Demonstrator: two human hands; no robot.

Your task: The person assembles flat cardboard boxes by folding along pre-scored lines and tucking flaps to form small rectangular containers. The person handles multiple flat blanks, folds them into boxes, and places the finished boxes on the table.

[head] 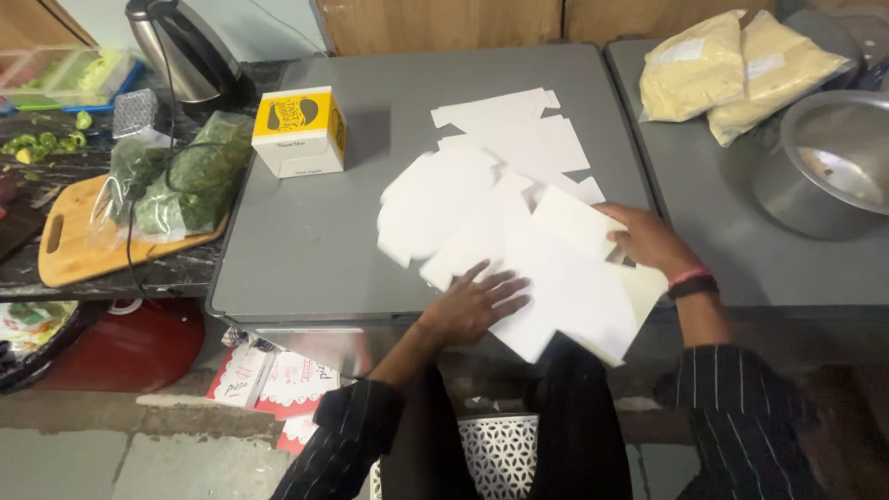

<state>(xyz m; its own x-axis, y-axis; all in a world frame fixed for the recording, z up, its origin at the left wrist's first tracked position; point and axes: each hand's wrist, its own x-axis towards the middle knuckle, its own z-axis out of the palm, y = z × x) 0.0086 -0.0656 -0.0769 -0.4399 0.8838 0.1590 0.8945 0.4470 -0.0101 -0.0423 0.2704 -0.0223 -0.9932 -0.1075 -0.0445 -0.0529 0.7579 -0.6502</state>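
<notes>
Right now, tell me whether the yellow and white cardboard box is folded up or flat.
Folded up: the yellow and white cardboard box stands as a closed cube on the grey table.

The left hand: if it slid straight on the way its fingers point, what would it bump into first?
The left hand points up and to the right across the gray table. It would probably slide further over the white flat box cutouts it already touches, toward the right hand.

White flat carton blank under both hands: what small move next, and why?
Probably lift the near blank clear of the pile. The left hand lies flat on its edge, the right hand grips its far side, and it overlaps other loose blanks.
</notes>
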